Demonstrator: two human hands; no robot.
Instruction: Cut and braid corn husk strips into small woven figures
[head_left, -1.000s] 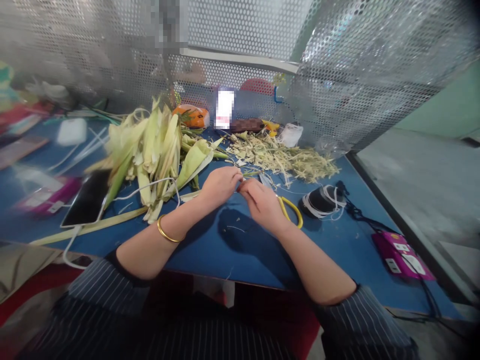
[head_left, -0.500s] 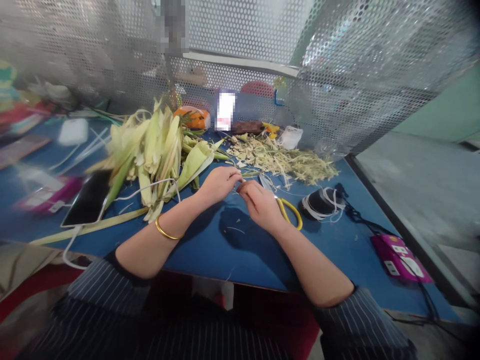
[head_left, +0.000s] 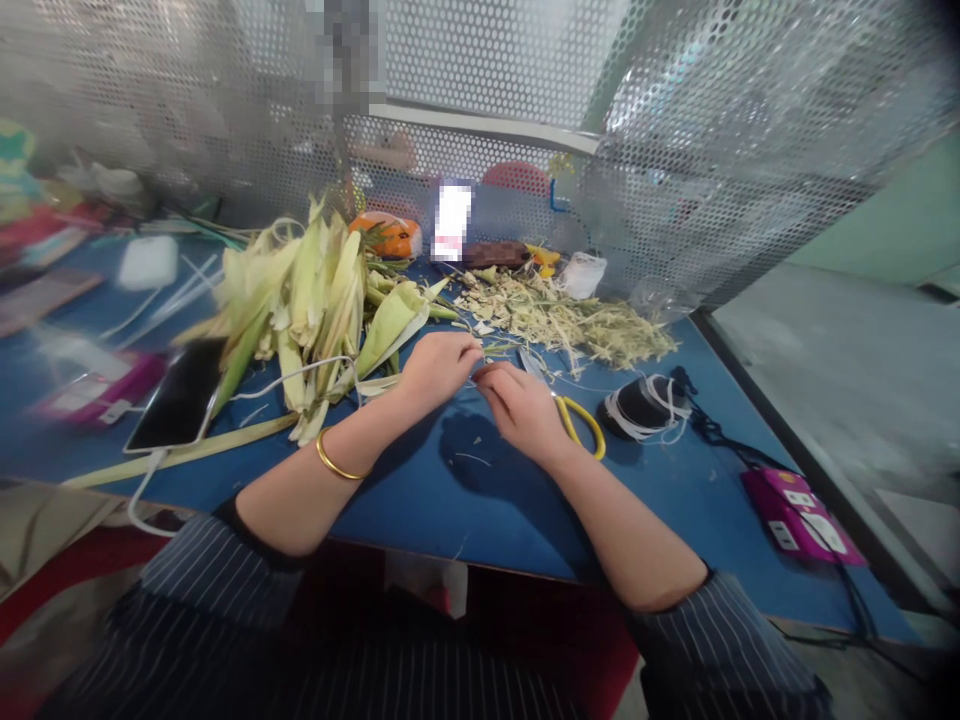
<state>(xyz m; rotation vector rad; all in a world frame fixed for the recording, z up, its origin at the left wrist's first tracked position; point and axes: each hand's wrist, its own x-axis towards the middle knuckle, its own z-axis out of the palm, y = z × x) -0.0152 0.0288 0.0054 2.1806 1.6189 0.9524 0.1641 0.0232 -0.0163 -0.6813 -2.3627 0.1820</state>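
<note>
My left hand [head_left: 439,365] and my right hand [head_left: 521,408] meet fingertip to fingertip above the blue table [head_left: 420,500]. Both are pinched closed on something thin and small that I cannot make out. A gold bangle [head_left: 335,465] sits on my left wrist. Yellow-handled scissors [head_left: 570,418] lie on the table just right of my right hand. A heap of pale green leaf strips [head_left: 315,290] lies left of and behind my left hand.
Dry trimmings [head_left: 570,320] are piled behind the hands. A black spool of white cord [head_left: 646,403] sits right of the scissors, a pink power strip [head_left: 799,510] at the right edge. A phone [head_left: 176,395] with a white cable lies at left. Perforated metal screens [head_left: 675,150] enclose the back.
The hands stay together at the same spot, with only slight finger movement. Nothing else on the table has moved.
</note>
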